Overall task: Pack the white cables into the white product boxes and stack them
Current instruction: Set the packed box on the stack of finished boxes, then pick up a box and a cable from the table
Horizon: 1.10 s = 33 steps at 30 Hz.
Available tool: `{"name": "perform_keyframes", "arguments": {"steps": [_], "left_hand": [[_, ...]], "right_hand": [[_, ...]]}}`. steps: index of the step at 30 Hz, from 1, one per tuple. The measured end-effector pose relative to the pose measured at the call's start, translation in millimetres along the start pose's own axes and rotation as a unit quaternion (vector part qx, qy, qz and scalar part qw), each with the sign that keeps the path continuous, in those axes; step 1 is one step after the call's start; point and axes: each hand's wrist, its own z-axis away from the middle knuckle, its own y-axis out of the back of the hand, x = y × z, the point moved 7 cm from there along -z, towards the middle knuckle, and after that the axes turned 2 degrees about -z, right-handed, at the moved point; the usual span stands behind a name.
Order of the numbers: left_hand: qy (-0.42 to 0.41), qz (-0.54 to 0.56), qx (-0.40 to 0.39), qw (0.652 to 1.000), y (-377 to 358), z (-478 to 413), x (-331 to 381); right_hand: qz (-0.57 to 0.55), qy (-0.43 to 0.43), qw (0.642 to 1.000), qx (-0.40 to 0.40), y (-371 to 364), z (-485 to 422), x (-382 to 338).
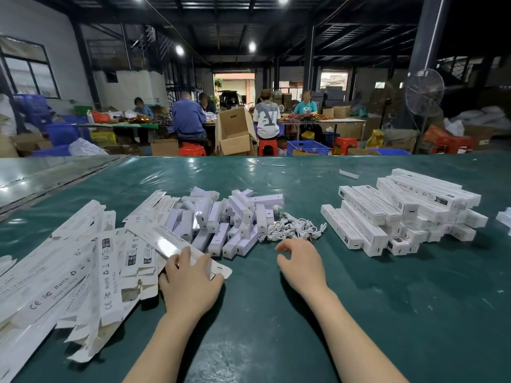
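Head view: a tangled heap of thin white cables, spread side to side, is noted just beyond the right hand, the nearer one, its fingers loosely curled and empty. Left of the heap, a flat unfolded white cardboard box is pressed under the left hand, fingers spread.

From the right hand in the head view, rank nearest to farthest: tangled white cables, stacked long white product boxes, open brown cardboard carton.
1. Tangled white cables, just ahead of the right hand.
2. Stacked long white product boxes, to its right.
3. Open brown cardboard carton, beyond the green table.
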Motion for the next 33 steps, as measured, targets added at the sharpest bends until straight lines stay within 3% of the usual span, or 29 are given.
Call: {"name": "perform_keyframes", "arguments": {"steps": [3, 8, 10, 12, 14, 16, 18, 21, 25, 29, 31, 33], "left_hand": [[-0.018, 0.078, 0.023, 0.997, 3, -1, 3], [-0.060, 0.239, 0.163, 0.955, 33, 3, 8], [-0.085, 0.256, 0.208, 0.940, 46, 7, 13], [-0.140, 0.252, 0.218, 0.932, 55, 14, 25], [-0.213, 0.234, 0.212, 0.925, 59, 26, 44], [-0.288, 0.229, 0.210, 0.906, 63, 41, 64], [-0.334, 0.266, 0.168, 0.889, 59, 51, 78], [-0.301, 0.340, 0.078, 0.888, 43, 50, 82], [-0.276, 0.309, 0.042, 0.909, 21, 43, 81], [-0.219, 0.283, 0.008, 0.934, 10, 33, 71], [-0.195, 0.325, -0.010, 0.925, 9, 32, 68], [-0.151, 0.400, -0.046, 0.903, 7, 31, 64]], "right_hand": [[-0.006, 0.008, 1.000, 0.017, 5, 1, -4], [-0.021, 0.046, 0.999, -0.008, -4, 5, -10], [-0.083, 0.059, 0.995, 0.003, -4, 6, -18], [-0.213, 0.025, 0.977, -0.021, -9, 7, -21], [-0.387, -0.039, 0.915, -0.106, -25, 10, -26], [-0.535, -0.079, 0.818, -0.196, -40, 17, -35], [-0.624, -0.090, 0.739, -0.237, -42, 23, -41], [-0.684, -0.094, 0.680, -0.246, -35, 25, -38], [-0.698, -0.107, 0.663, -0.249, -30, 25, -33], [-0.665, -0.096, 0.697, -0.249, -34, 28, -41], [-0.636, -0.084, 0.729, -0.239, -34, 26, -42], [-0.629, -0.086, 0.738, -0.230, -34, 26, -39]]}}
